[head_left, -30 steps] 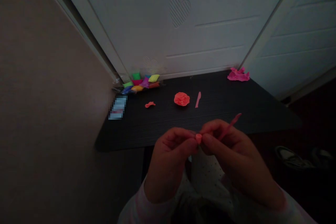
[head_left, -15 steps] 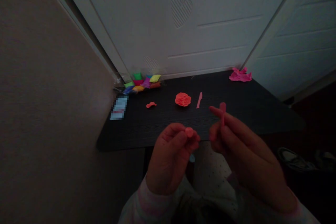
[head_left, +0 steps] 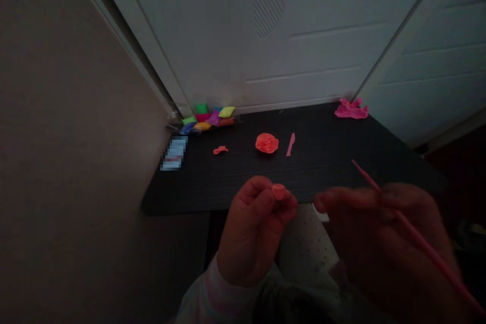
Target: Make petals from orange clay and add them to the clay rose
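Worktop: the dark surface lies beyond my raised hands and bears the loose parts. A clear bag of coloured packets lies at its far left.

Right hand: grasping. It holds a long pink tool slantwise among the fingers; motion blur hides the exact grip. I judge that the slim end, pointing up and forward, should be angled clear of my other hand.

Left hand: grasping, thumb against fingers. Its hold carries the small coral piece described last.

Reference parts on the worktop: a crumpled pink piece lies at the far right; a ruffled coral piece sits centrally, with a flat pink tool just beside it. A thin coral scrap lies to their left.

Small coral piece: located at my left fingertips, above the near edge, rounded end exposed. It appears soft; I should apply light, even pressure, support it from below and leave the exposed end untouched, since a hard pinch could flatten it.
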`<state>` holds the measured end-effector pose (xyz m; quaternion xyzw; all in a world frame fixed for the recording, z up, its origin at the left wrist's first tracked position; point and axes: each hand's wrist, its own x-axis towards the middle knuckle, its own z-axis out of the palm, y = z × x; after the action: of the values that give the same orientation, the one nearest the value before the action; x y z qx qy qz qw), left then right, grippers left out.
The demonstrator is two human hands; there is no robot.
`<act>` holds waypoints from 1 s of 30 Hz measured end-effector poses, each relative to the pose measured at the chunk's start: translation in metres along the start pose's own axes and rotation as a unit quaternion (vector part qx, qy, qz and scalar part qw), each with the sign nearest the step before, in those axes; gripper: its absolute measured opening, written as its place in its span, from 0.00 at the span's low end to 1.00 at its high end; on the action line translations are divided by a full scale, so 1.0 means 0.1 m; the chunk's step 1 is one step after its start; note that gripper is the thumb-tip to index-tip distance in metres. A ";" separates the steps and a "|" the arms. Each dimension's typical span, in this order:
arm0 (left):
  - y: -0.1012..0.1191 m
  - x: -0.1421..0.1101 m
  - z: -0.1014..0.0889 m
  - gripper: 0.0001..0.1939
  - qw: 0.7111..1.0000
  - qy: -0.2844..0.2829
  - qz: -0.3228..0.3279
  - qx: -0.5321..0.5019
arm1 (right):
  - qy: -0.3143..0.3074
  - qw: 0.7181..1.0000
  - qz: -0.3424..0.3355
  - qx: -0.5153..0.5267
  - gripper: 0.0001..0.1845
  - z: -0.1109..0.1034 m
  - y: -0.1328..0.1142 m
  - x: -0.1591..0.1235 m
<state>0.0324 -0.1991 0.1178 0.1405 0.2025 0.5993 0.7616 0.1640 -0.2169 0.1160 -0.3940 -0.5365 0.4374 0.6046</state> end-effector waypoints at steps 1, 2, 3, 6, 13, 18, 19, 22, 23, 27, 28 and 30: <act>-0.01 0.00 0.00 0.06 1.000 -0.004 0.002 0.001 | 0.015 1.000 -0.011 0.021 0.07 0.07 0.00 -0.01; -0.01 -0.01 0.00 0.06 1.000 -0.007 0.003 0.005 | 0.031 0.998 -0.025 0.038 0.08 0.13 -0.01 -0.01; -0.01 -0.01 -0.01 0.05 1.000 -0.011 0.004 0.012 | 0.041 0.997 -0.037 0.047 0.10 0.18 -0.01 -0.01; -0.01 -0.04 -0.02 0.05 0.999 -0.023 -0.010 0.039 | 0.013 0.999 -0.040 0.031 0.15 0.25 0.00 0.01; 0.02 -0.07 -0.05 0.11 0.996 -0.032 -0.036 0.078 | -0.037 0.999 -0.010 0.027 0.13 0.23 -0.06 0.09; 0.00 -0.06 -0.07 0.11 0.996 -0.068 -0.038 0.051 | -0.058 0.996 -0.023 0.065 0.17 0.22 -0.01 0.08; -0.01 -0.06 -0.08 0.11 0.996 -0.074 -0.040 0.043 | -0.061 0.995 -0.031 0.075 0.17 0.22 0.00 0.08; -0.02 -0.06 -0.10 0.12 0.995 -0.080 -0.049 0.030 | -0.067 0.992 -0.059 0.093 0.17 0.24 0.03 0.08; -0.02 -0.06 -0.10 0.12 0.995 -0.080 -0.051 0.029 | -0.069 0.991 -0.064 0.097 0.17 0.24 0.03 0.09; -0.02 -0.08 -0.09 0.12 0.996 -0.076 -0.051 0.021 | -0.072 0.990 -0.066 0.103 0.18 0.25 0.03 0.09; -0.02 -0.08 -0.08 0.12 0.996 -0.075 -0.051 0.018 | -0.074 0.990 -0.065 0.102 0.18 0.25 0.03 0.09; -0.01 -0.08 -0.07 0.11 0.996 -0.078 -0.050 0.009 | -0.081 0.990 -0.063 0.100 0.18 0.24 0.03 0.09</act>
<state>0.0287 -0.2074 0.1122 0.1831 0.1549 0.5456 0.8030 0.1401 -0.2068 0.1182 -0.2606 -0.5611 0.4801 0.6220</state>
